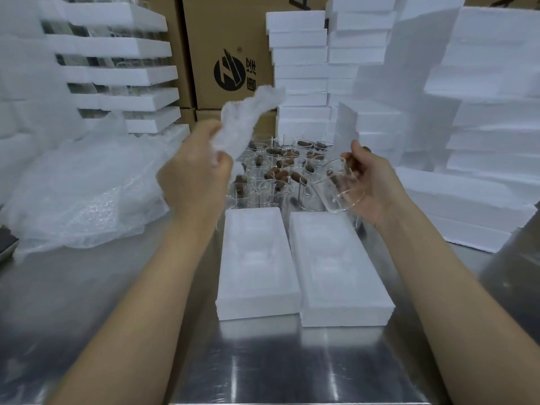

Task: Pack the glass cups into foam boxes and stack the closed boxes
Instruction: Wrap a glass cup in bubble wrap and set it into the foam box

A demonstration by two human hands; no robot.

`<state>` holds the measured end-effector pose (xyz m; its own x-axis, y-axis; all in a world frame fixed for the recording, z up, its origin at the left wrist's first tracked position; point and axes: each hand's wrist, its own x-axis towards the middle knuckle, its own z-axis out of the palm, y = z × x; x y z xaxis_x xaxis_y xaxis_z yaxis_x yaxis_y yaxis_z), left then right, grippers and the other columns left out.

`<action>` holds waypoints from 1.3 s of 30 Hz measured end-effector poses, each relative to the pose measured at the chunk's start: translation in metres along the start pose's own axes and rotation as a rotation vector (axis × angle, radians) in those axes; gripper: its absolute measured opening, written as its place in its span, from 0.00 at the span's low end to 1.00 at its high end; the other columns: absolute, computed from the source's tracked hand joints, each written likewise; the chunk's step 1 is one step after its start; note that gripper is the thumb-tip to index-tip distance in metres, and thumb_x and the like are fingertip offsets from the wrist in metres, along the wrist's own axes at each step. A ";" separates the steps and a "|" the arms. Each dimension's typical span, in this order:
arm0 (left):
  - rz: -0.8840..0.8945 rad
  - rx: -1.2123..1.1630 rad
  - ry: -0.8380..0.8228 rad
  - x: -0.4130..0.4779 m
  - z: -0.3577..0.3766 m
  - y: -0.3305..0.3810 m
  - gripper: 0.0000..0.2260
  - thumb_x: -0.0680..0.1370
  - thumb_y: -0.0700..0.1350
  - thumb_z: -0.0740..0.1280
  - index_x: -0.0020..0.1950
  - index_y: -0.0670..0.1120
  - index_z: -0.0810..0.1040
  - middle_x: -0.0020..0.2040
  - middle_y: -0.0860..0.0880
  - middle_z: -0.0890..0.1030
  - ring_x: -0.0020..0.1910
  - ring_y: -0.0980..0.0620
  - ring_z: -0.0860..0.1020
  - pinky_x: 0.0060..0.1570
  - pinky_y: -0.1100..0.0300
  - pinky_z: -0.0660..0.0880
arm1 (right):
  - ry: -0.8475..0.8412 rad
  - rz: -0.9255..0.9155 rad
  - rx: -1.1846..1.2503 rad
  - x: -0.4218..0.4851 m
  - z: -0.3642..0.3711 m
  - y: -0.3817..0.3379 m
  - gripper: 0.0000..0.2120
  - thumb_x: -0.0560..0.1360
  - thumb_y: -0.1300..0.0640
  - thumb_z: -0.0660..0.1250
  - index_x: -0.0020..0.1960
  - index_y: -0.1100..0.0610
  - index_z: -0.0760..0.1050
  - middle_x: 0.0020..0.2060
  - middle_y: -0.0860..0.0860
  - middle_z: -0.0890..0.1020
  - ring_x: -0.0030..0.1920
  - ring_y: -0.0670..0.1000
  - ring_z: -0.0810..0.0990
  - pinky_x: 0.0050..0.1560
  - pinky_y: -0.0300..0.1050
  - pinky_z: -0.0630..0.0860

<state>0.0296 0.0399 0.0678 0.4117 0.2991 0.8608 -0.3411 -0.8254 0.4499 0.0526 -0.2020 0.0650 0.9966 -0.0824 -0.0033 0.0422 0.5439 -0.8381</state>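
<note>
most of the steel table (277,369) was hemmed in by stock. tall foam stacks (482,112) crowded its right and far edges, cardboard cartons (222,39) stood behind them, and a loose bubble wrap pile (87,194) spread over the left side. that left you only the middle strip toward the near edge. this is likely why the left foam box (257,264) and the right foam box (336,273) lay there side by side, almost touching, hollows up and seemingly unfilled.

just behind them, toward the far edge, stood the cluster of glass cups (277,173). it was in easy reach, but close enough for a careless forearm to knock.

your left hand (193,176) was raised over the left part of that cluster, fingers clenched on a wrap sheet (248,118) that trailed upward, blurred. your right hand (371,182) held one glass cup (339,185) above the far end of the right foam box. its fingers curled round the body near the brown handle. you had it tipped toward the sheet, by the look of it so you could wrap it before setting it in a hollow.
</note>
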 end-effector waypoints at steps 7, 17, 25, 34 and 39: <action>0.368 -0.311 -0.767 -0.018 0.018 0.007 0.43 0.71 0.48 0.76 0.77 0.61 0.52 0.51 0.60 0.68 0.44 0.64 0.67 0.46 0.69 0.68 | 0.055 -0.072 -0.124 -0.001 -0.001 0.000 0.15 0.76 0.49 0.69 0.33 0.54 0.78 0.29 0.47 0.76 0.29 0.45 0.70 0.39 0.39 0.69; 0.175 -0.017 -0.722 -0.008 0.024 -0.033 0.14 0.77 0.30 0.61 0.57 0.40 0.82 0.57 0.43 0.82 0.58 0.43 0.78 0.60 0.45 0.74 | 0.030 -0.025 -0.271 -0.010 0.007 0.001 0.13 0.77 0.47 0.67 0.40 0.55 0.75 0.26 0.46 0.74 0.26 0.43 0.69 0.29 0.35 0.63; 0.306 0.110 -0.706 -0.006 0.023 -0.038 0.15 0.76 0.39 0.68 0.62 0.45 0.80 0.66 0.49 0.77 0.67 0.46 0.71 0.68 0.45 0.63 | -0.052 0.001 -0.117 -0.018 0.012 -0.007 0.12 0.78 0.52 0.67 0.37 0.53 0.72 0.28 0.47 0.71 0.21 0.42 0.60 0.17 0.33 0.55; 0.293 0.039 -0.746 -0.011 0.028 -0.037 0.16 0.76 0.49 0.71 0.64 0.49 0.79 0.67 0.54 0.75 0.69 0.51 0.69 0.67 0.52 0.58 | -0.104 -0.038 -0.166 -0.023 0.016 -0.008 0.15 0.77 0.47 0.67 0.36 0.53 0.71 0.29 0.47 0.69 0.22 0.41 0.58 0.17 0.32 0.55; 0.318 0.035 -0.553 -0.012 0.023 -0.028 0.06 0.78 0.38 0.67 0.50 0.43 0.85 0.48 0.48 0.84 0.51 0.44 0.78 0.53 0.50 0.72 | -0.115 -0.007 -0.168 -0.023 0.015 -0.009 0.13 0.76 0.48 0.68 0.37 0.54 0.73 0.33 0.49 0.68 0.24 0.42 0.57 0.17 0.33 0.55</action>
<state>0.0538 0.0481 0.0389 0.6733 -0.2463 0.6971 -0.4944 -0.8511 0.1768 0.0300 -0.1923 0.0805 0.9982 0.0161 0.0571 0.0461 0.3961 -0.9171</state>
